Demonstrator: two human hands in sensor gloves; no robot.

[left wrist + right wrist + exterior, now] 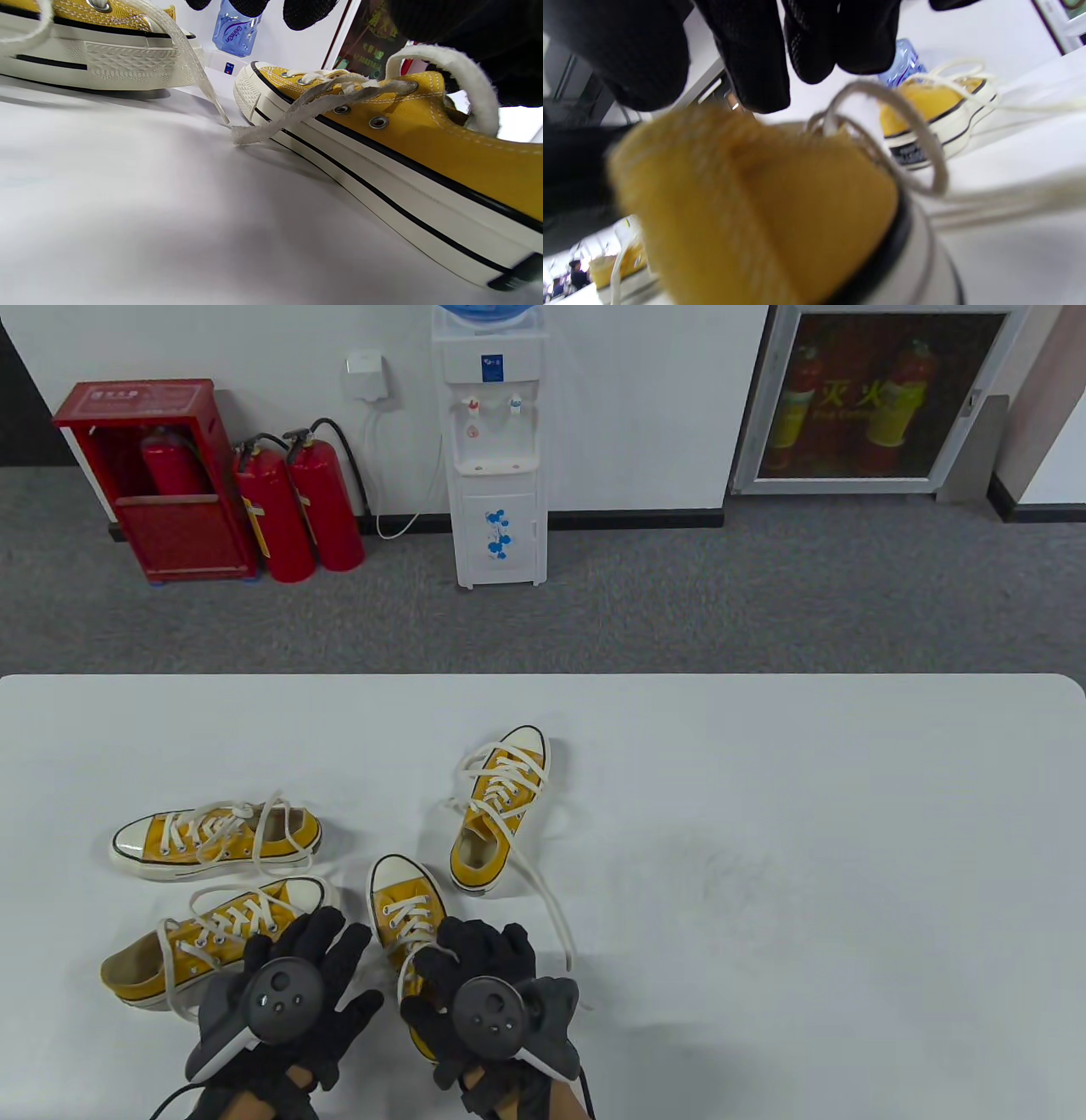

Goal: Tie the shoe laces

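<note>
The right hand (496, 984) hides the nearest shoe's (405, 903) heel and lace ends.

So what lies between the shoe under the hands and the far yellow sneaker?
In the table view, only bare white table separates the near yellow canvas sneaker from the far one.

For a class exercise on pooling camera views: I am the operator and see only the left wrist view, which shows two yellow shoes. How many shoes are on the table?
Observer: Four: far-left shoe, near-left shoe, middle shoe, far shoe.
Operator: Where is the right hand?
Observer: The right hand is over the middle shoe's heel end.
Operator: Is any lace untied?
Observer: Yes, the far shoe's lace trails loose across the table.
</note>
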